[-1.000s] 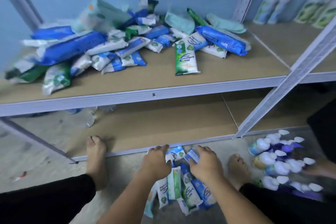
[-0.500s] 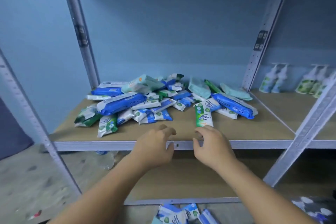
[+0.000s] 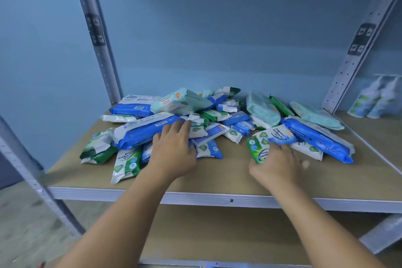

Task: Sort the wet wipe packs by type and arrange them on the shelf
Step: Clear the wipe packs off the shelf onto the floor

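A mixed pile of wet wipe packs lies on the wooden shelf board: long blue packs, pale teal packs, and several small green-and-white and blue-and-white ones. My left hand rests with straight fingers on the pile's front, touching the long blue pack and small packs. My right hand lies over the lower end of a small green pack, thumb beside it, fingers spread and blurred.
Grey metal uprights stand at the left and right of the bay. Pump bottles stand on the neighbouring shelf to the right. A lower wooden shelf sits beneath, with grey floor at the left.
Both hands left the packs on the floor, rose to the shelf and reached forward. The left now touches the pile and the right covers the green pack. The view tilted up.
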Action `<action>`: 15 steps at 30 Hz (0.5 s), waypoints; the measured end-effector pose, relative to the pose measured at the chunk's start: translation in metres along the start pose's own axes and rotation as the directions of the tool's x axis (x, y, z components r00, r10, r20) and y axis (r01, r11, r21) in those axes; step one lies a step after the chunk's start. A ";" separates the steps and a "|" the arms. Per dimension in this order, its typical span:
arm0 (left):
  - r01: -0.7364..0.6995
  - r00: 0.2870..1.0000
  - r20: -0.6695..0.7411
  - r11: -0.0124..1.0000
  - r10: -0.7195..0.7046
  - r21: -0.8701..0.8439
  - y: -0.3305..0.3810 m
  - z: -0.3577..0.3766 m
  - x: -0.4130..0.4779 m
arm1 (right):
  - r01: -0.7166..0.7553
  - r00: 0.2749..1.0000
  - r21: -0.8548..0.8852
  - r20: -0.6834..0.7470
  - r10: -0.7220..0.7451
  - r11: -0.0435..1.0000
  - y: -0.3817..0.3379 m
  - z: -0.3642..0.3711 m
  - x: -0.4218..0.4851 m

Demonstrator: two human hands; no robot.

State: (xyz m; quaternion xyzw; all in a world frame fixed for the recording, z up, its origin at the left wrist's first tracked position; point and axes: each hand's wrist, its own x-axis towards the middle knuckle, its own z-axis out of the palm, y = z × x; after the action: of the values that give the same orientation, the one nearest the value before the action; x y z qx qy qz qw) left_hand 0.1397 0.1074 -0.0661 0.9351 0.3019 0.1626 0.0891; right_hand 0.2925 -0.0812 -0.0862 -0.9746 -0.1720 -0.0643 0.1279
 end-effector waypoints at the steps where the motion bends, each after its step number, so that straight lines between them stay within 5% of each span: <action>1: 0.013 0.999 0.043 1.000 -0.014 0.021 0.001 0.002 0.003 | 0.024 0.999 0.016 0.022 -0.024 1.000 -0.006 0.001 0.000; 15: -0.015 1.000 -0.013 1.000 0.016 0.021 0.000 0.008 0.011 | 0.062 0.982 0.146 0.166 -0.086 0.987 -0.031 0.004 -0.016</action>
State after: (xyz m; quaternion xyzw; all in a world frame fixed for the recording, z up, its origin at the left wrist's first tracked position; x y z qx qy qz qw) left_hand 0.1510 0.1134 -0.0705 0.9372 0.2969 0.1664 0.0760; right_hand 0.2674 -0.0570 -0.0858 -0.9580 -0.2226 0.0275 0.1784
